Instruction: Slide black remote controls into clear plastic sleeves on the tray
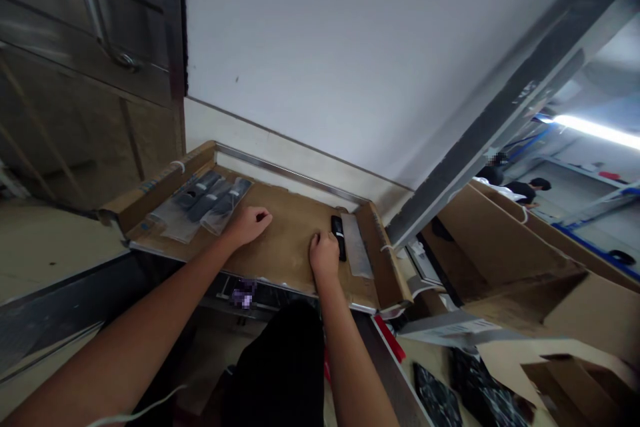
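My left hand (pixel 251 224) rests in a loose fist over the cardboard-lined tray table (pixel 285 233), with no item showing in its curled fingers. Just left of it lie several dark folded items in clear plastic bags (pixel 210 200), with pale bands around them. My right hand (pixel 325 253) is also curled closed, low over the cardboard, and nothing shows in it. Right beside its knuckles is a slim black item (pixel 339 237) with a small white label; whether they touch I cannot tell. Farther right lies a flat, empty-looking clear bag (pixel 357 247).
Raised cardboard edges (pixel 387 257) border the table, and a white wall (pixel 310 67) stands behind it. At left is a metal door handle (pixel 103 20). Big open cartons (pixel 515 240) and dark packages (pixel 437 393) are at right. Co-workers (pixel 525 190) are in the background.
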The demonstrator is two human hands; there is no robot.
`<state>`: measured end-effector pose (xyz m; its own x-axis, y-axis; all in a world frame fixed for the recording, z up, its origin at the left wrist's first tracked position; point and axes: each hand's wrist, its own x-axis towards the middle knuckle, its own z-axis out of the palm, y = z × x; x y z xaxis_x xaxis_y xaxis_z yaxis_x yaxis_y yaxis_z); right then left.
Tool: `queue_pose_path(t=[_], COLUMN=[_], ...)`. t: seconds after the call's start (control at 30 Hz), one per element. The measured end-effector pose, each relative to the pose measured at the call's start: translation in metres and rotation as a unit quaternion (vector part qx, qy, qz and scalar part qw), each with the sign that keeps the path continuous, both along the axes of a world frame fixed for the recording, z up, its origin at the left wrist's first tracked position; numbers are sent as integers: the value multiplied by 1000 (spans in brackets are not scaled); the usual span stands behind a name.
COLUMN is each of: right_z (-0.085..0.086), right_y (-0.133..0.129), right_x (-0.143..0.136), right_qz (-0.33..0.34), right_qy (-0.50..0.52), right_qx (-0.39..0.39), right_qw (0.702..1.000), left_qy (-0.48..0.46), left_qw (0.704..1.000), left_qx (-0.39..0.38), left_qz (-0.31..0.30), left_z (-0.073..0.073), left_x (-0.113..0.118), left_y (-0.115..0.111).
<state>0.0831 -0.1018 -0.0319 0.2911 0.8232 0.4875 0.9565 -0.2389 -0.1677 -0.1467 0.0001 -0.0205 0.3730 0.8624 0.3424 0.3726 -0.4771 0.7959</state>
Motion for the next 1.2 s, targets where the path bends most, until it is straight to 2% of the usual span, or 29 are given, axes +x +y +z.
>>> queue_pose_path(t=[0.53, 0.63, 0.73, 0.8, 0.87, 0.93, 1.1, 1.2], right_z=[-8, -9, -8, -6, -4, -2, 2, 5], right_y=[3, 3, 1, -1, -3, -4, -6, -7], right_x=[10, 9, 7, 5, 3, 0, -4, -6], right_qz=[12, 22, 32, 33, 30, 24, 24, 27], right_qy=[70, 74, 76, 76, 72, 66, 53, 52], right_qx=[23, 25, 20, 18, 15, 8, 0, -5], right_qw=[997, 997, 996, 996, 997, 998, 998, 998], left_qy=[3, 41, 122, 178, 220, 250, 263, 272], left_qw=[1000, 992, 954, 930, 917, 915, 935, 932], left_qx=[2, 82, 160, 140, 102, 86, 121, 125], left_qz=[14, 85, 222, 290, 315, 304, 205, 205], left_z=[-2, 1, 5, 6, 6, 6, 12, 9], left_x=[-3, -5, -8, -11, -13, -14, -12, -10], left_y=[1, -3, -8, -9, -10, -10, -18, -20])
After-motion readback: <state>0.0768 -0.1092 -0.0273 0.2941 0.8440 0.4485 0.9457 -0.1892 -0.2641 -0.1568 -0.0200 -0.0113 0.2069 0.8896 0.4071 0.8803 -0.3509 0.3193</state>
